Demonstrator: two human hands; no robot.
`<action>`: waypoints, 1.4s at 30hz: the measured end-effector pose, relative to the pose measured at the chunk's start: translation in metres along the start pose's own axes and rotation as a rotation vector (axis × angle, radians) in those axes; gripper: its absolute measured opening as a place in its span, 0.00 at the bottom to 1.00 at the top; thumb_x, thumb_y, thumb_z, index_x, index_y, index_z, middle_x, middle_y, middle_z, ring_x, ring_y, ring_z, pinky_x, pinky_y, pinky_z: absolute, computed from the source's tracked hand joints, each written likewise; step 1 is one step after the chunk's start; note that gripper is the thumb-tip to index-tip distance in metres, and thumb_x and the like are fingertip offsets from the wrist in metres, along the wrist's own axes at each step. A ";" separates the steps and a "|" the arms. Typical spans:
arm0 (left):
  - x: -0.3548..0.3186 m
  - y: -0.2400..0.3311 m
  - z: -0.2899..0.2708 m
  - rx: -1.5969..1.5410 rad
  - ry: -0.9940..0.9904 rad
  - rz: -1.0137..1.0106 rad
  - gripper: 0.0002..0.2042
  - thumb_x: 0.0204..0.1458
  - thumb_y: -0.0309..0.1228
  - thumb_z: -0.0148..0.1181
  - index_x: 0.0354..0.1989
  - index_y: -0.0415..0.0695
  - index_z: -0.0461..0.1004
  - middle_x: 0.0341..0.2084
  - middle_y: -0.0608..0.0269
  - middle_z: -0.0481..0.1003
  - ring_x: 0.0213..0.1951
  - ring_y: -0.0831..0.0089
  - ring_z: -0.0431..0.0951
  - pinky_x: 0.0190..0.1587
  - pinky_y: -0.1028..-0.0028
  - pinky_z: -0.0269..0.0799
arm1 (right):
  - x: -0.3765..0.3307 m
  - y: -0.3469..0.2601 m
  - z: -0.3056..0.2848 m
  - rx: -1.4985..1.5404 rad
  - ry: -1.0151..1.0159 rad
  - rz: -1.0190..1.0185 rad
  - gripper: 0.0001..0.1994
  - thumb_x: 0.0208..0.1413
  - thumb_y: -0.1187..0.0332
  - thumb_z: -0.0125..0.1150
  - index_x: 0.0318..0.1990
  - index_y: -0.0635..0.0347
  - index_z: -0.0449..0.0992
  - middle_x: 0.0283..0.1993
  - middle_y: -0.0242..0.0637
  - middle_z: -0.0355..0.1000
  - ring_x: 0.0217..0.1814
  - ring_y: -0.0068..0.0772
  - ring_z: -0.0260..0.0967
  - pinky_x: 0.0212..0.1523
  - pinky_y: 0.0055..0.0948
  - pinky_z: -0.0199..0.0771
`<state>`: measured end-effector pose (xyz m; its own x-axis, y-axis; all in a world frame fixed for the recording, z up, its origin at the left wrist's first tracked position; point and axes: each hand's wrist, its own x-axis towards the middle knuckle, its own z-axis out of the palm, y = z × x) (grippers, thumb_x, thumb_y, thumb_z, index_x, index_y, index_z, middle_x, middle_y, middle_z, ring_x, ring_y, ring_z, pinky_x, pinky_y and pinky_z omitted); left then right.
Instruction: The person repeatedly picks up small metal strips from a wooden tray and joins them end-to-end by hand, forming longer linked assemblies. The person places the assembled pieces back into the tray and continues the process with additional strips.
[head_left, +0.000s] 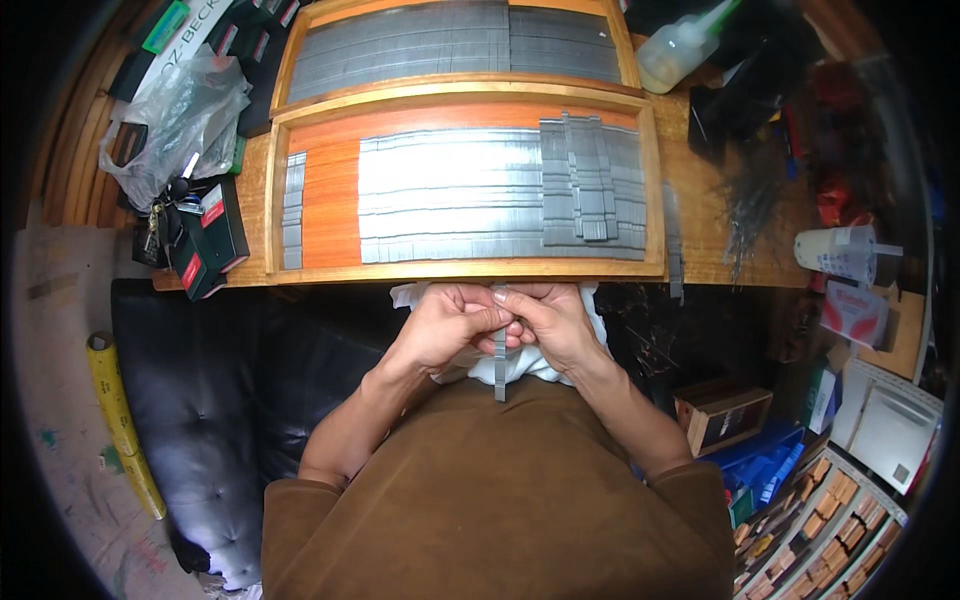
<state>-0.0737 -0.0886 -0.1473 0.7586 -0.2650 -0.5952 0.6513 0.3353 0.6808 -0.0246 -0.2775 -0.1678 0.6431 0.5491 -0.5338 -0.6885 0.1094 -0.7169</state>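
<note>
On my head view, I see the left hand (446, 326) and right hand (556, 322) pinched together on the strip (501, 372), its long axis running from their grip toward the shirt (500, 480), neither hand clearly nearer.

At the left end of the desk (710, 235) lie a plastic bag (178, 125), keys (178, 190) and dark boxes (232, 225). A bottle (678, 54) sits at the desk's far right, a cup (836, 252) at its right end. On the desk's near side, leftward, are a black seat (190, 390) and yellow roll (120, 420); rightward, a wooden box (733, 424).
</note>
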 end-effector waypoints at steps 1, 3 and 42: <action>0.001 -0.001 0.000 0.005 0.010 0.005 0.08 0.67 0.27 0.64 0.46 0.35 0.84 0.35 0.57 0.87 0.35 0.76 0.86 0.34 0.80 0.81 | 0.001 0.002 0.001 0.025 0.006 -0.006 0.08 0.68 0.69 0.66 0.42 0.65 0.85 0.30 0.29 0.78 0.26 0.12 0.70 0.24 0.15 0.68; 0.002 -0.004 -0.001 0.027 0.033 0.021 0.08 0.66 0.27 0.64 0.46 0.35 0.84 0.34 0.57 0.86 0.35 0.76 0.86 0.35 0.79 0.81 | 0.001 0.004 0.002 0.040 0.023 -0.023 0.08 0.67 0.69 0.67 0.42 0.66 0.85 0.30 0.28 0.78 0.25 0.13 0.69 0.24 0.15 0.69; -0.042 -0.016 0.001 0.627 0.236 0.808 0.11 0.51 0.13 0.66 0.43 0.31 0.84 0.29 0.48 0.84 0.30 0.60 0.86 0.33 0.70 0.80 | -0.025 -0.032 0.037 -0.629 -0.082 -0.742 0.09 0.49 0.81 0.80 0.36 0.63 0.86 0.34 0.35 0.79 0.35 0.28 0.76 0.36 0.26 0.76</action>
<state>-0.1160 -0.0842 -0.1332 0.9931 0.0342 0.1124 -0.1026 -0.2127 0.9717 -0.0310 -0.2644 -0.1146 0.7992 0.5777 0.1659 0.2023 0.0013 -0.9793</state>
